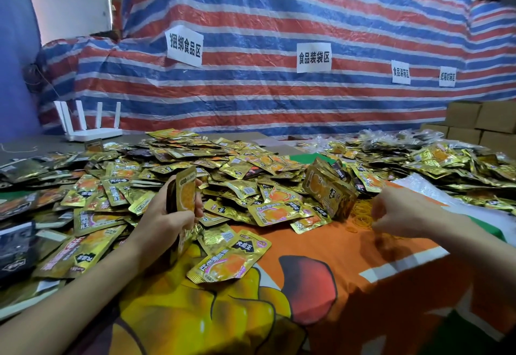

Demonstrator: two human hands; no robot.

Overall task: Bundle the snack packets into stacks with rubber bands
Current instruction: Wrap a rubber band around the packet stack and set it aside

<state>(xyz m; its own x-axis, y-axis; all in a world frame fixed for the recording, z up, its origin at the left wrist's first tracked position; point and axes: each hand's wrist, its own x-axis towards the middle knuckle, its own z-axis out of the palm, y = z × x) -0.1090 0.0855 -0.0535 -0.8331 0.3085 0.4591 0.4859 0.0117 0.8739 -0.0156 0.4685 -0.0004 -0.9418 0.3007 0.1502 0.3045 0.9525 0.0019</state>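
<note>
Hundreds of loose gold foil snack packets point(173, 165) are heaped along the far and left edges of the table, over its orange printed cloth point(335, 257), so the slick upright stack of gold packets point(185, 192) could fan out and slide back into the heap if the one hand holding it slackens. The pile of thin yellow rubber bands point(361, 215) near the right edge looks tangled; several may lift together. The left hand point(164, 215) has fingers and thumb curled round the stack, held on end. The right hand point(396, 209) hangs knuckles-up over the bands, fingers bent down; whether it pinches one cannot be told
</note>
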